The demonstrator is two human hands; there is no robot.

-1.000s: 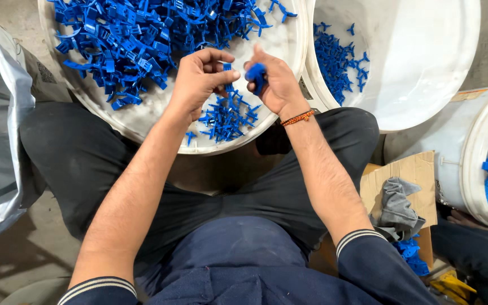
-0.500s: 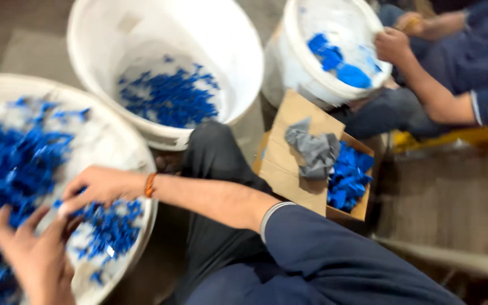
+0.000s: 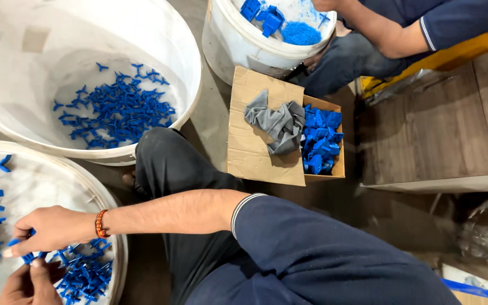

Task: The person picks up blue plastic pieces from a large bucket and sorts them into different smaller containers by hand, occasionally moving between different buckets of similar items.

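My right hand (image 3: 49, 229), with an orange band at the wrist, reaches across my lap into a white tub (image 3: 94, 197) at the lower left. Its fingers are closed over a small blue plastic piece (image 3: 27, 258) among the loose blue plastic pieces (image 3: 83, 274) lying in the tub. My left hand (image 3: 26, 285) comes up from the bottom edge, partly cut off by the frame. Its fingertips pinch the same blue piece from below.
A second big white tub (image 3: 190, 73) behind holds several blue pieces (image 3: 114, 107). To the right are a cardboard box (image 3: 255, 155) with a grey cloth (image 3: 278, 121) and blue parts (image 3: 320, 141), a white bucket (image 3: 244, 48), a co-worker's arm (image 3: 391, 34) and a wooden platform (image 3: 453, 113).
The view has swung right and steadied. Both hands have dropped low and left into the near tub. The box, bucket and co-worker now show sharply.
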